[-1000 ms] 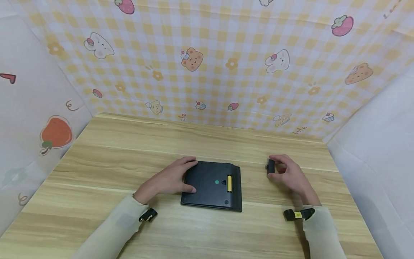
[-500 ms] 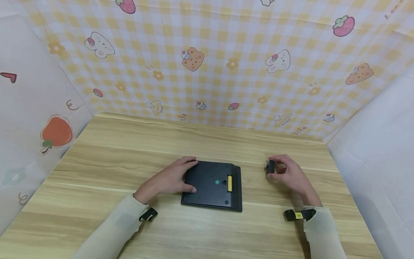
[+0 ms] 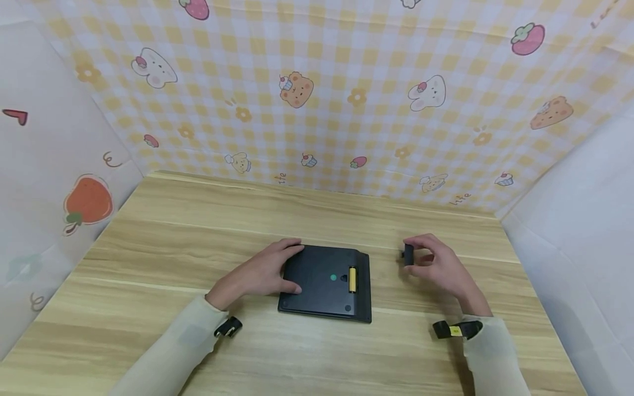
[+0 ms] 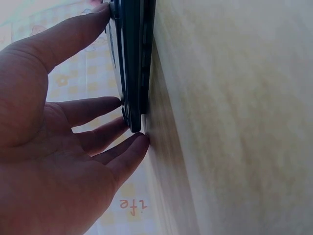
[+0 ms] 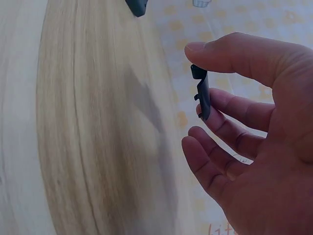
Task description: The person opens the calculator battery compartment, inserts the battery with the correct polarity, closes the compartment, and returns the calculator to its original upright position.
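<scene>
Wooden table (image 3: pixel 307 357) bears the device (image 3: pixel 317 267), battery (image 3: pixel 352 279) bared, left hand (image 3: pixel 262 272) resting on it, fingers spread, right hand (image 3: pixel 438 265) pinching the cover (image 3: pixel 408 254) off to the right, which I judge a slack pinch could drop.

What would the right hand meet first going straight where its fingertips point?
Probably the black device: the right hand points toward it, black piece leading, though the hand's height is unclear.

Cream sleeves (image 3: pixel 170 346), black wrist straps (image 3: pixel 228 327), small yellow label (image 3: pixel 455 331)
</scene>
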The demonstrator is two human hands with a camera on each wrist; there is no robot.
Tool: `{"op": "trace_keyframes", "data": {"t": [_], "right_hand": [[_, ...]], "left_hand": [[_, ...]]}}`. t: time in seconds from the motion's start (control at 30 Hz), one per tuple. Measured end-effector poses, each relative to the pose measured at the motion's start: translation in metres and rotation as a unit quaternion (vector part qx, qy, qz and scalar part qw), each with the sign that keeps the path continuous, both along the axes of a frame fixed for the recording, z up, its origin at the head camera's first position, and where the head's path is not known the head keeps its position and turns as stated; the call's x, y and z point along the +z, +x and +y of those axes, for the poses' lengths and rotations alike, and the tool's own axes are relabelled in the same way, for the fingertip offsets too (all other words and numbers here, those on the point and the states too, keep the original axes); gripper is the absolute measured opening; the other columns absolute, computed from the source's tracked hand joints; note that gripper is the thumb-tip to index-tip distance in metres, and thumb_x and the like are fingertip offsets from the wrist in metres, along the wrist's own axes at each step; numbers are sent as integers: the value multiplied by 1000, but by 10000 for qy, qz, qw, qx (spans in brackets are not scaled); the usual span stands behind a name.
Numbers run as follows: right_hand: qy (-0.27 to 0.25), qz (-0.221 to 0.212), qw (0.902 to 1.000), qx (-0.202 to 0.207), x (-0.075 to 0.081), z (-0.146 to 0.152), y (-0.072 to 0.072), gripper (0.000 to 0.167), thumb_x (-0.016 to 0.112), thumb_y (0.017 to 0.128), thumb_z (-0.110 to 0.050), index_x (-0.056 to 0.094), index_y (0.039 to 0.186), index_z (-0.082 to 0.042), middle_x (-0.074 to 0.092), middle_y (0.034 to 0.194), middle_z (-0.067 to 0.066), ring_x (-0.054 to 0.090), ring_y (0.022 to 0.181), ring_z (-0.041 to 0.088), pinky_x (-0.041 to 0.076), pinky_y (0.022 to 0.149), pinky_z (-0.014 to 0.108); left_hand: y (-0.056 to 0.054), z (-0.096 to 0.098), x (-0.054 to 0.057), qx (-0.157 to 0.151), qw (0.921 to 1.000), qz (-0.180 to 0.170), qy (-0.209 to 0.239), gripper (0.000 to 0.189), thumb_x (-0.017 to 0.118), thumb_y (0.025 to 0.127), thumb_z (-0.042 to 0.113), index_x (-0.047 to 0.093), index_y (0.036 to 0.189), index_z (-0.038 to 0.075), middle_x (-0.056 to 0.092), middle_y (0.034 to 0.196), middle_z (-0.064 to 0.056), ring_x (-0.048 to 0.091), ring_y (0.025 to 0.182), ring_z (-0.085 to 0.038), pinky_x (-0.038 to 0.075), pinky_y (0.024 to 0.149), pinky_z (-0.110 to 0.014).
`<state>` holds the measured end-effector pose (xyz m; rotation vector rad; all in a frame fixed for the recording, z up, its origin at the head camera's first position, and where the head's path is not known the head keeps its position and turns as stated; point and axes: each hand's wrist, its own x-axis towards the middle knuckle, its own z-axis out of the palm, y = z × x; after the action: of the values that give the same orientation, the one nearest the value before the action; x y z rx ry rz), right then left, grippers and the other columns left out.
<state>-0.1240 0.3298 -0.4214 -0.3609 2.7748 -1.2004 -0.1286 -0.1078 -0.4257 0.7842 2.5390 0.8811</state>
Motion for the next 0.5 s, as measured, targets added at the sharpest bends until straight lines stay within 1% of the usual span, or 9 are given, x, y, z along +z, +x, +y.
{"op": "trace_keyframes", "data": {"t": [0.23, 0.5], "right_hand": [[-31, 126, 9996, 255, 3, -7, 1, 59, 91, 88, 1, 68, 143, 2, 64, 136, 16, 66, 121, 37, 59, 100, 56], [-16, 235, 9985, 495, 5, -15, 2, 60, 92, 85, 2, 69, 140, 2, 66, 135, 14, 65, 120, 34, 59, 98, 53]], "left_hand": [[0, 1, 0, -22, 10000, 31, -24, 92, 91, 93, 32, 46, 164, -4, 34, 175, -20, 36, 159, -43, 38, 124, -57], [0, 0, 1, -19, 10000, 27, -33, 92, 91, 92, 32, 46, 164, -4, 34, 175, -19, 35, 159, -42, 37, 124, -57]]}}
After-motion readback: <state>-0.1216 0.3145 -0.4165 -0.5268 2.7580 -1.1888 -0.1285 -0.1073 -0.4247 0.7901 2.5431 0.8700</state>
